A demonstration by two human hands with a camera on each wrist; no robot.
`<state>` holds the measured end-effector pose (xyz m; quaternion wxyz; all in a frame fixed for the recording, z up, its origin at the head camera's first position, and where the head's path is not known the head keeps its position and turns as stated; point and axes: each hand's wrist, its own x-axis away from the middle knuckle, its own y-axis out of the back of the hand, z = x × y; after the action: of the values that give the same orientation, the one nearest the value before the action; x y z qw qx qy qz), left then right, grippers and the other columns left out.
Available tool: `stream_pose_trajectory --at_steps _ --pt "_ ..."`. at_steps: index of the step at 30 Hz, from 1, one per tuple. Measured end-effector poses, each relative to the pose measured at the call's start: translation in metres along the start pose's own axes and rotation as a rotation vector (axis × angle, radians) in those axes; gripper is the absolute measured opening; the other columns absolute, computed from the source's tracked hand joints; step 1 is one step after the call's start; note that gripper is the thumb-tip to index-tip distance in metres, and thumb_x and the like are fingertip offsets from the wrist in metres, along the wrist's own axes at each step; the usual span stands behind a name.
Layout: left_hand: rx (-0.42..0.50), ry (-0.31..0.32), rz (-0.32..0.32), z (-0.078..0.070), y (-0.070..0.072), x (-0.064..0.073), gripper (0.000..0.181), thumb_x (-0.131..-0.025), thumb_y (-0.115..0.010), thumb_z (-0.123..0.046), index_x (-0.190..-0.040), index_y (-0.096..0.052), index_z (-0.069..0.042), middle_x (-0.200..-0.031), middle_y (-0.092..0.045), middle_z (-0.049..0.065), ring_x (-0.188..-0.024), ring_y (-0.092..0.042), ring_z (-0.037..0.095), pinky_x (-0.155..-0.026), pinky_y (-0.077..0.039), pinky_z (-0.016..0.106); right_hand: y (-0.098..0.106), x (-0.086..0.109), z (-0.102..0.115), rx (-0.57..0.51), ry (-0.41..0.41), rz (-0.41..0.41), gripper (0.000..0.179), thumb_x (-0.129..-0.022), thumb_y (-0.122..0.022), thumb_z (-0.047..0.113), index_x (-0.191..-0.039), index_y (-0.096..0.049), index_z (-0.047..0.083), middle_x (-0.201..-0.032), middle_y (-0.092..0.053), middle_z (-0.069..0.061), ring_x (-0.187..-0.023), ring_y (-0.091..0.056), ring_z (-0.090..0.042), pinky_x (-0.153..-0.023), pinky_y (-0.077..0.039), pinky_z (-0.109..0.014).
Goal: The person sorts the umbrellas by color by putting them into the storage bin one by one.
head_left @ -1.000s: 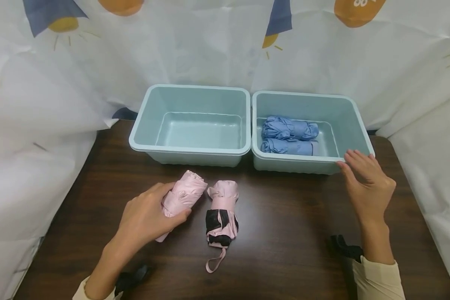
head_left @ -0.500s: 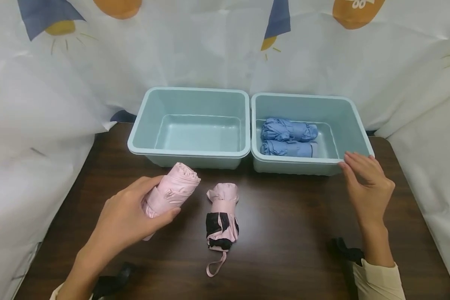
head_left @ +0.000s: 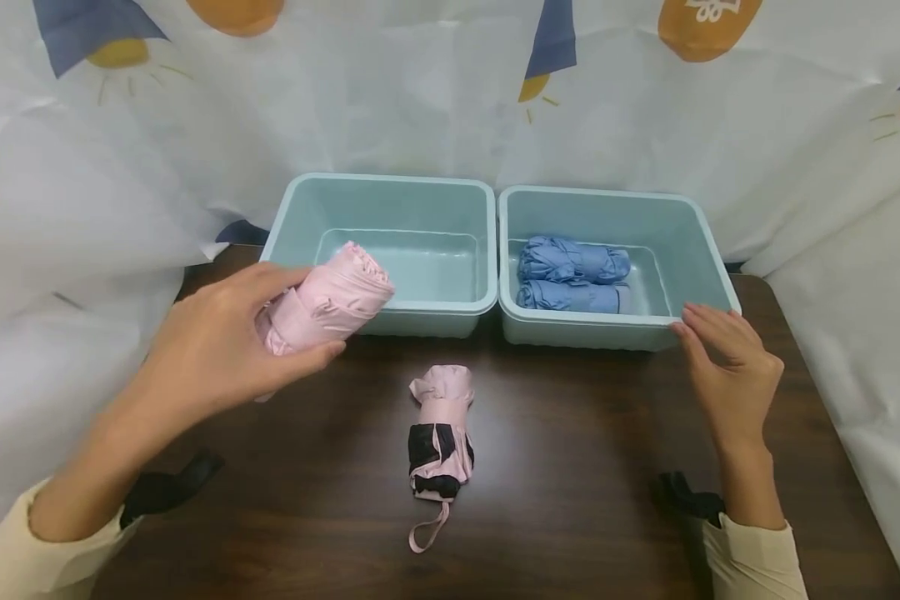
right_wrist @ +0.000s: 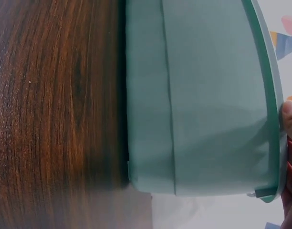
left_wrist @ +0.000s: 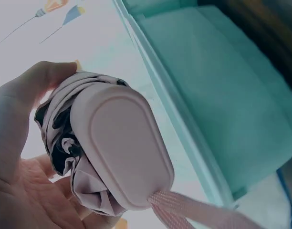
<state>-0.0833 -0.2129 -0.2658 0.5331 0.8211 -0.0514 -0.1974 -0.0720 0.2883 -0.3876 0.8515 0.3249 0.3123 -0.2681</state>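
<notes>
My left hand (head_left: 217,333) grips a folded pink umbrella (head_left: 333,296), raised in front of the left bin (head_left: 427,307) and overlapping its near rim in the head view. The left wrist view shows the umbrella's flat oval handle end (left_wrist: 124,145) with a wrist strap (left_wrist: 203,210) hanging from it. My right hand (head_left: 735,375) pinches the near rim of the right bin (head_left: 592,329) by its right corner, thumb outside. Two folded blue umbrellas, a rear one (head_left: 570,260) and a front one (head_left: 570,297), lie side by side in that bin.
A second folded pink umbrella (head_left: 442,433), with black patches and a strap loop, lies on the dark wooden table (head_left: 570,467) in front of the bins. A white patterned curtain (head_left: 420,92) hangs behind and at both sides.
My left hand has lifted the pink umbrella off the table and carried it up and forward to the left bin's front. My right hand stays at the right bin's rim.
</notes>
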Motion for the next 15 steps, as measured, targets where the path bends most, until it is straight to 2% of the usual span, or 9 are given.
stream_pose_trajectory --at_steps 7,12,15 --pt "-0.012 -0.056 0.047 0.001 0.013 -0.050 0.073 -0.074 -0.095 -0.042 -0.137 -0.070 -0.013 -0.106 -0.077 0.010 -0.080 -0.064 0.023 -0.060 -0.046 0.033 0.000 -0.001 -0.001 0.004 -0.006 0.010 0.033 -0.079 -0.084 -0.014 -0.110 -0.080 -0.004 -0.107 -0.077 -0.032 -0.111 -0.065 0.019 -0.120 -0.046 -0.025" --pt "-0.066 -0.108 0.132 0.002 0.011 -0.080 0.066 -0.081 -0.089 -0.046 -0.139 -0.068 -0.021 -0.103 -0.073 0.005 -0.079 -0.060 0.021 -0.058 -0.045 0.033 -0.001 0.000 -0.008 0.012 -0.007 0.014 0.034 -0.078 -0.085 -0.014 -0.110 -0.081 -0.003 -0.107 -0.078 -0.030 -0.110 -0.065 0.020 -0.121 -0.046 -0.025" --pt "-0.107 -0.172 0.176 0.001 0.007 -0.096 0.064 -0.082 -0.088 -0.045 -0.138 -0.068 -0.025 -0.105 -0.073 0.002 -0.081 -0.059 0.020 -0.060 -0.044 0.034 0.000 0.000 -0.011 0.015 -0.007 0.014 0.034 -0.078 -0.085 -0.013 -0.110 -0.081 -0.002 -0.107 -0.078 -0.029 -0.110 -0.065 0.020 -0.121 -0.046 -0.025"
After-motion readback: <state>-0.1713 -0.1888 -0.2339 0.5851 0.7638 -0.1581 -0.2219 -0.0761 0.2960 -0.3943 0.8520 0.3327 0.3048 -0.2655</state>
